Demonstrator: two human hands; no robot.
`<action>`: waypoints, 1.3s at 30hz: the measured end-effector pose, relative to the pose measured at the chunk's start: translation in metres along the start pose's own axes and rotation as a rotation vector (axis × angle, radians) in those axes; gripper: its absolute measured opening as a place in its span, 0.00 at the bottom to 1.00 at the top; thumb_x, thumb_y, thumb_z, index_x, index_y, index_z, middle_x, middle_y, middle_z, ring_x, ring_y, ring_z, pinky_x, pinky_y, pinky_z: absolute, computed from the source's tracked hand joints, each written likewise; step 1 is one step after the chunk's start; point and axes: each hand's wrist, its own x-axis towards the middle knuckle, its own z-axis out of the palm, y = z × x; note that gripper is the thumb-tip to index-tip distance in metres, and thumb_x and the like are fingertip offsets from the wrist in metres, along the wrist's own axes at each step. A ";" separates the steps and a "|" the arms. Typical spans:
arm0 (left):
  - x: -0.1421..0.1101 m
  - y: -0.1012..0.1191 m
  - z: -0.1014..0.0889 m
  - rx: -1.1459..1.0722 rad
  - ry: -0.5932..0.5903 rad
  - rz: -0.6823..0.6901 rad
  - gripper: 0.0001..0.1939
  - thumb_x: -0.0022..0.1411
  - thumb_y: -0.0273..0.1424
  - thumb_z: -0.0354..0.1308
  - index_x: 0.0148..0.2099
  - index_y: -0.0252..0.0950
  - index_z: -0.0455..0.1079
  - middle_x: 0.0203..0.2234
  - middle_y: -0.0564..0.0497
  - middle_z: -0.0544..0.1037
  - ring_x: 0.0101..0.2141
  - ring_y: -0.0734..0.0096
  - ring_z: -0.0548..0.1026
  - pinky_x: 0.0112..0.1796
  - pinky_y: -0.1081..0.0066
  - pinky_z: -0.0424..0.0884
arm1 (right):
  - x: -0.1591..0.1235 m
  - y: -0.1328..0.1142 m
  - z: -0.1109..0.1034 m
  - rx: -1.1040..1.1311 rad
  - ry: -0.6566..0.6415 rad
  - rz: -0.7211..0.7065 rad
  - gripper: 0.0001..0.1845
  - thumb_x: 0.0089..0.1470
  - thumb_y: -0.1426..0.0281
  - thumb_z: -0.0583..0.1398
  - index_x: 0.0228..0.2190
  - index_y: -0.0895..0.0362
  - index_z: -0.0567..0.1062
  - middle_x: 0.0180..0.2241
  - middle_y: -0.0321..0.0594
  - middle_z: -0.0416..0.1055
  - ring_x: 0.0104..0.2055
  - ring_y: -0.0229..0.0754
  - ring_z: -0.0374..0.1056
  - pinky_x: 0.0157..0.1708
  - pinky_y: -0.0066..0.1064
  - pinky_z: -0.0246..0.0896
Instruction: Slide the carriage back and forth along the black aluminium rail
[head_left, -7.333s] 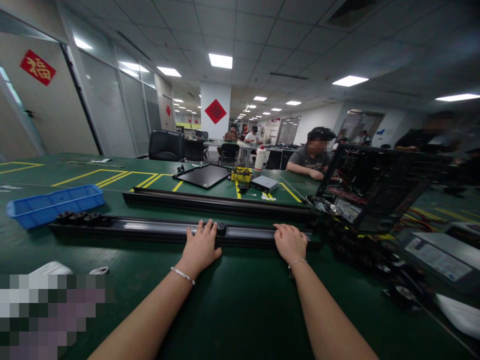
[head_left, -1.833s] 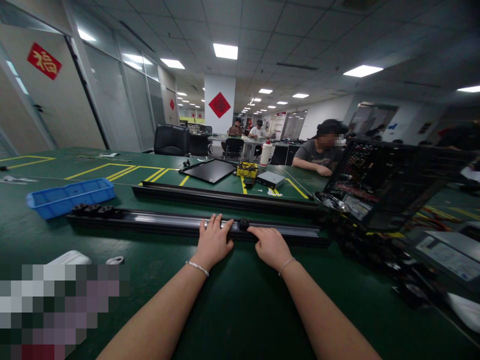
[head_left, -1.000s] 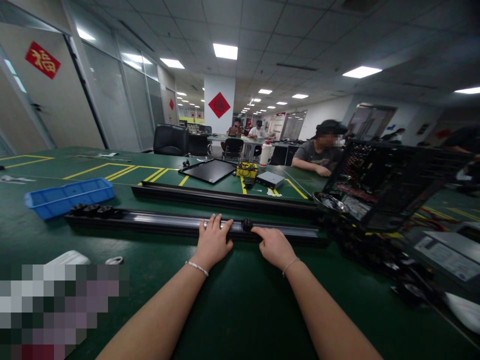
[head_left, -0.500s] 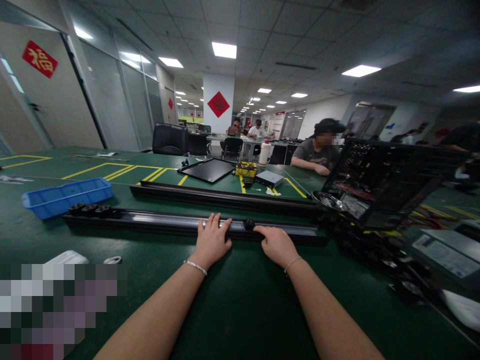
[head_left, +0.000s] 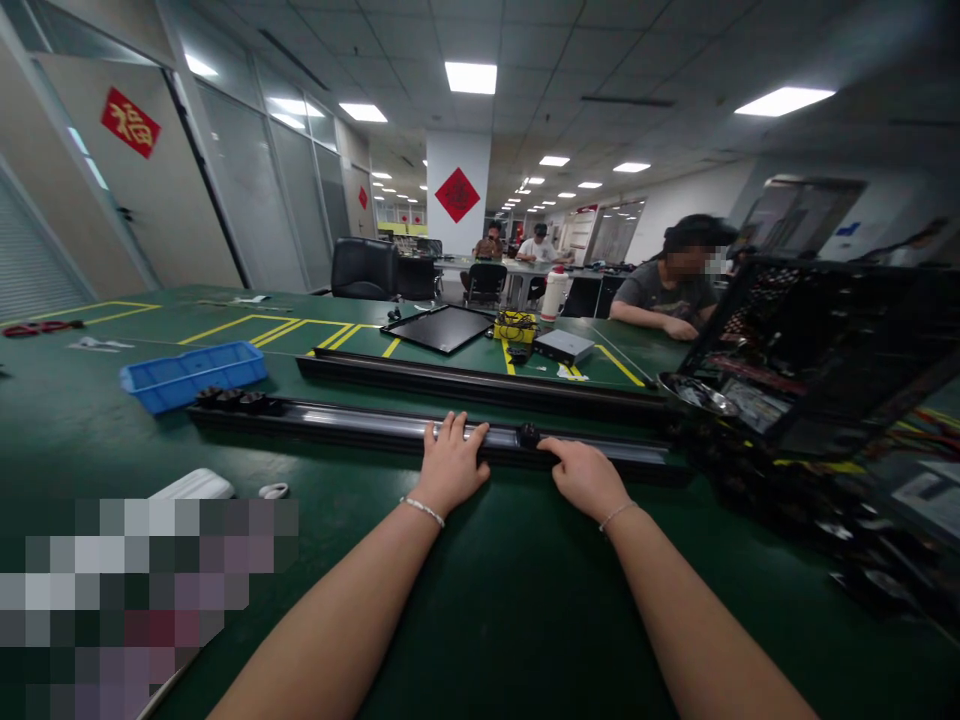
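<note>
A long black channel (head_left: 360, 432) with a shiny strip along its inside lies across the table in front of me. My left hand (head_left: 452, 468) rests on it with the fingers spread over the strip. To the right of that hand, a small black block (head_left: 529, 435) sits in the channel. The stretched index finger of my right hand (head_left: 589, 478) touches or nearly touches the block's right side; its other fingers are curled and partly hidden. Several similar black blocks (head_left: 232, 399) stand in the channel's left end.
Behind lies a second black channel (head_left: 480, 388). A blue bin (head_left: 196, 375) stands left, and a flat black panel (head_left: 442, 328) farther back. At right are an open black case (head_left: 832, 350), a metal bowl (head_left: 697, 395) and dark parts. Across the table sits a person (head_left: 667, 285).
The view has turned left, so the scene sits farther right in the picture. Both hands keep about the same places on the channel, with the block still between them.
</note>
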 end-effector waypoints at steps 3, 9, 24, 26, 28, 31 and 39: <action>-0.001 -0.001 0.001 -0.002 0.015 0.013 0.30 0.54 0.40 0.53 0.59 0.47 0.57 0.59 0.43 0.60 0.59 0.54 0.54 0.55 0.49 0.46 | 0.001 0.000 0.000 0.003 -0.011 0.025 0.24 0.47 0.77 0.50 0.46 0.51 0.71 0.42 0.38 0.73 0.43 0.42 0.66 0.44 0.32 0.55; -0.001 -0.002 0.001 -0.022 0.018 0.026 0.30 0.54 0.39 0.53 0.59 0.46 0.57 0.59 0.43 0.60 0.59 0.53 0.54 0.56 0.49 0.46 | 0.002 0.002 0.001 0.012 -0.020 0.058 0.23 0.47 0.76 0.50 0.44 0.50 0.71 0.41 0.37 0.73 0.42 0.42 0.67 0.42 0.32 0.55; -0.001 -0.001 -0.001 0.014 -0.011 0.018 0.29 0.55 0.40 0.53 0.60 0.47 0.56 0.59 0.44 0.59 0.60 0.53 0.52 0.56 0.49 0.46 | -0.001 0.004 0.004 0.025 0.010 0.030 0.23 0.47 0.77 0.49 0.43 0.52 0.72 0.39 0.38 0.74 0.41 0.42 0.67 0.43 0.32 0.56; -0.001 -0.001 -0.002 0.013 -0.011 0.020 0.29 0.55 0.41 0.53 0.60 0.47 0.57 0.59 0.44 0.59 0.60 0.53 0.52 0.56 0.49 0.46 | -0.001 0.006 0.006 0.029 0.021 0.021 0.22 0.48 0.77 0.49 0.43 0.52 0.72 0.39 0.38 0.74 0.40 0.42 0.68 0.43 0.32 0.56; -0.001 0.000 -0.002 0.014 -0.008 0.015 0.29 0.55 0.40 0.53 0.59 0.46 0.57 0.59 0.43 0.60 0.60 0.54 0.53 0.56 0.49 0.46 | 0.000 0.007 0.008 0.034 0.040 0.003 0.22 0.48 0.77 0.49 0.42 0.52 0.73 0.38 0.38 0.75 0.40 0.41 0.68 0.44 0.32 0.57; -0.001 0.000 -0.001 0.014 -0.003 0.009 0.28 0.55 0.41 0.53 0.59 0.45 0.58 0.59 0.43 0.60 0.60 0.54 0.53 0.56 0.49 0.46 | 0.001 0.008 0.012 0.039 0.075 -0.021 0.21 0.48 0.77 0.49 0.41 0.53 0.73 0.38 0.38 0.75 0.39 0.41 0.68 0.44 0.33 0.57; 0.000 -0.001 -0.003 -0.008 -0.022 0.013 0.29 0.55 0.39 0.54 0.59 0.46 0.57 0.60 0.44 0.59 0.60 0.53 0.52 0.56 0.49 0.46 | 0.003 0.012 0.020 0.013 0.153 -0.053 0.19 0.47 0.77 0.50 0.37 0.54 0.75 0.33 0.38 0.75 0.36 0.40 0.69 0.42 0.32 0.58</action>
